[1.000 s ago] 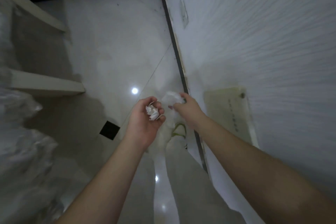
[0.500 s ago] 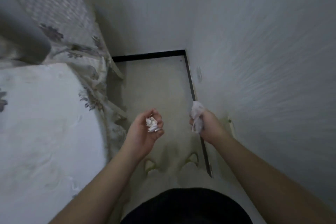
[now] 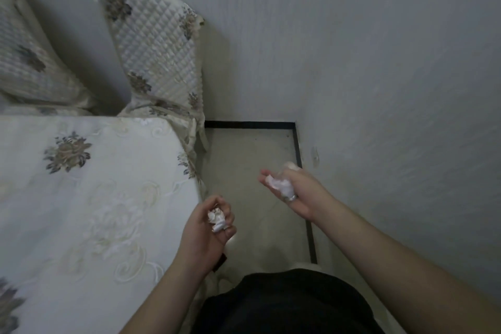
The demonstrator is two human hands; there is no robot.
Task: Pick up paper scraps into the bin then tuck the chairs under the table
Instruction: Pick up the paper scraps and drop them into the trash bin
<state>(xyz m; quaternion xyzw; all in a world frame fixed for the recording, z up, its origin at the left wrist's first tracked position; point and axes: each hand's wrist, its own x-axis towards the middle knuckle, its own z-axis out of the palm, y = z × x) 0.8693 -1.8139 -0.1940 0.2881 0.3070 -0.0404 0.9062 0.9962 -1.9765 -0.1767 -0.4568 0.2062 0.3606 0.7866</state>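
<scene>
Clutching paper scraps [image 3: 217,220] in left hand [image 3: 206,228]; right hand [image 3: 295,192] clamped on crumpled paper [image 3: 279,184]

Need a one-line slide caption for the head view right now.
Both hands hold crumpled paper scraps, left hand beside the floral-clothed table, right hand near the wall; no bin in view.

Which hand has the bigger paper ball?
The right hand, nearer the wall, holds the bigger paper wad. It is also the hand wearing a ring. The left hand, beside the table, holds smaller scraps.
</scene>
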